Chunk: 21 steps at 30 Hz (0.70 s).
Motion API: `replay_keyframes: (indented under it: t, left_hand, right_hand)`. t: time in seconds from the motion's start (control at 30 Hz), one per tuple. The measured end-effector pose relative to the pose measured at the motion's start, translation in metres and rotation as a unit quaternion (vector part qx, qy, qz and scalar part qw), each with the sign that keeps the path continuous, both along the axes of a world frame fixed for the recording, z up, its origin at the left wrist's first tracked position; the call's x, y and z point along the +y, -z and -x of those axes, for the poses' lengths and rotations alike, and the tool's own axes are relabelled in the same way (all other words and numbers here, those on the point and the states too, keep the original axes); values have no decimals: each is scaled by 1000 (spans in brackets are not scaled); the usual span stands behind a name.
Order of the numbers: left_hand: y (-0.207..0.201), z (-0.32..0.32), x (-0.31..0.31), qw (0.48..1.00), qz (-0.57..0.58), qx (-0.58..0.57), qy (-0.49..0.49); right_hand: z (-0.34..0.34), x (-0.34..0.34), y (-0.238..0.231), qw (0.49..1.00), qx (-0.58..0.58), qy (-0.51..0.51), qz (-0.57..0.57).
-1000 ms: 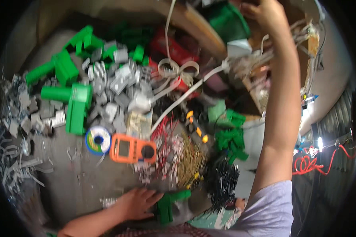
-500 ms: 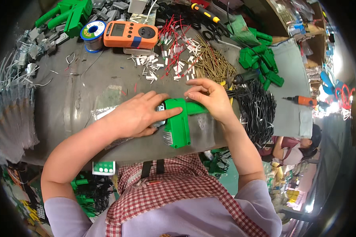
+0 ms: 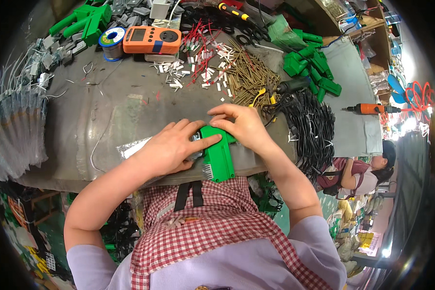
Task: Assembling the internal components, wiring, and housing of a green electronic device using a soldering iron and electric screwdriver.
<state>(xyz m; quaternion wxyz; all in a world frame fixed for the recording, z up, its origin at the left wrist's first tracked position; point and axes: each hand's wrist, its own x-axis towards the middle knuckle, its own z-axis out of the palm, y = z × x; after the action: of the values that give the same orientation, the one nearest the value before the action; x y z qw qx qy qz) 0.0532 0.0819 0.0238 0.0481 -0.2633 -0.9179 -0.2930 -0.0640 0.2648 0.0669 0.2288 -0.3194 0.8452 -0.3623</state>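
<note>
A green plastic tool housing (image 3: pixel 219 162) lies near the front edge of the workbench, with pale comb-like slots at its lower left corner. My left hand (image 3: pixel 171 147) is closed on its left side, the index finger lying across the green face. A shiny dark part (image 3: pixel 196 137) shows between those fingers and the housing. Over the upper end of the housing, my right hand (image 3: pixel 239 124) is closed, thumb and fingers bent together. Whatever these fingertips hold, if anything, is too small or hidden to make out.
Behind my hands lie brass-coloured screws (image 3: pixel 249 67), white sleeves with red wires (image 3: pixel 208 67), an orange meter (image 3: pixel 152 39) and a solder spool (image 3: pixel 112 43). Black cables (image 3: pixel 311 130) are heaped at right, near an orange screwdriver (image 3: pixel 367 109). Clear bags (image 3: pixel 21 130) hang at left. Another person (image 3: pixel 357 174) sits at far right.
My right hand has moved slightly left and down, and now covers more of the housing's upper end. My left hand keeps its hold. The whole view has shifted a little.
</note>
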Motion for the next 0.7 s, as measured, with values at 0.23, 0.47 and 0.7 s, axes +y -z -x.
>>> replay_keyframes:
  t: [0.23,0.47,0.7]
  left_hand:
    - [-7,1,0,1000,-9,-7,3]
    - [-9,4,4,999,-8,-45,10]
    - [-8,10,7,999,-13,-42,25]
  right_hand:
    - [-26,13,5,927,346,-144,2]
    - [149,107,-1,823,309,405,-251]
    - [250,179,67,847,94,500,152]
